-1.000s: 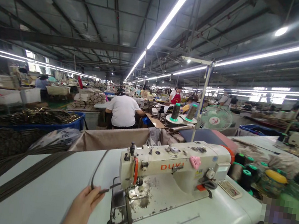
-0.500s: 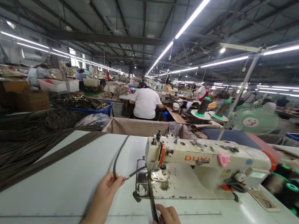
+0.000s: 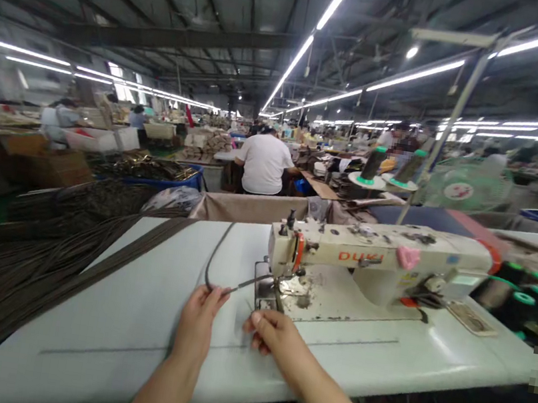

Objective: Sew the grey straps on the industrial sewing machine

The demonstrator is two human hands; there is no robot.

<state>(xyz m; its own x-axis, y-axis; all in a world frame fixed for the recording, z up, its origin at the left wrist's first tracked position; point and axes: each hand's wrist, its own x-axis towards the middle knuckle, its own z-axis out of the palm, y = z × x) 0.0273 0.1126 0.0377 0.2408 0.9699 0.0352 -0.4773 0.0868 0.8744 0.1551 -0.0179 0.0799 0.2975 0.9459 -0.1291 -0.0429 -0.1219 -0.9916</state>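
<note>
A narrow dark strap curves over the white tabletop to my left hand, whose thumb and fingers pinch it. From there a short stretch runs right to the needle area of the sewing machine. My right hand is in front of the machine's metal plate, just right of my left hand. Its fingers are closed together; what they hold, if anything, is too blurred to make out. The strap near the needle is partly hidden by my right hand.
Bundles of long dark straps cover the table's left side. Thread cones stand behind the machine, near a green fan. More cones are at the right. A person in a white shirt sits ahead, back turned.
My right hand has moved up and left toward the machine plate; the dark strip that ran down into it no longer shows there. My left hand still pinches the strap. The view has shifted.
</note>
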